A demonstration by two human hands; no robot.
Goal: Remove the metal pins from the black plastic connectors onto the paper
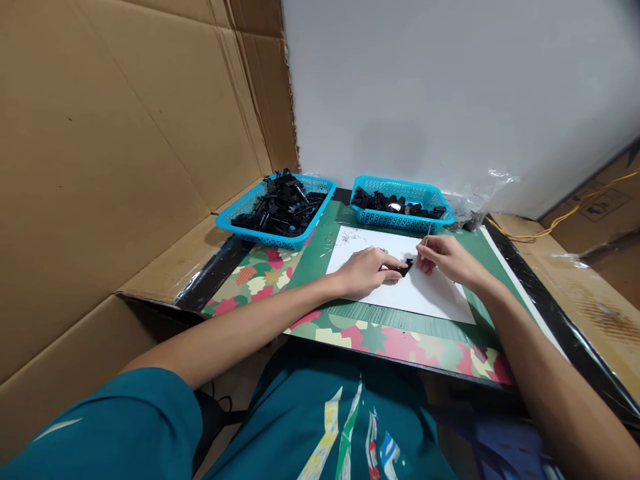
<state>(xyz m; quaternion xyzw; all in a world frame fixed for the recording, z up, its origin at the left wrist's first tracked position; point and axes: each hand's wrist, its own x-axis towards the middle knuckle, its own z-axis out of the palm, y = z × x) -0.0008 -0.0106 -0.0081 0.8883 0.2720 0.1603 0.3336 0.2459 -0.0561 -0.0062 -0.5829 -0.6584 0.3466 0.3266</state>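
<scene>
My left hand [367, 272] rests on a white sheet of paper [435, 299], its fingers closed on a small black plastic part [408, 267]. Just to the right of that part is my right hand [440, 257], fingers pinched around a thin metal tool [429, 233] that points upward; it looks like tweezers, but most of it is hidden by the fingers. Tiny metal-coloured pieces [351, 237] lie scattered on the paper's far left corner. A second small cluster of them [384, 250] shows just beyond my left hand.
Behind the paper, a blue basket [290, 241] heaped with black parts stands left, and another blue basket [385, 219] with fewer stands right. Clear plastic bags [473, 212] sit beside it. Cardboard [150, 113] walls the left side; a yellow cable [560, 227] runs at right.
</scene>
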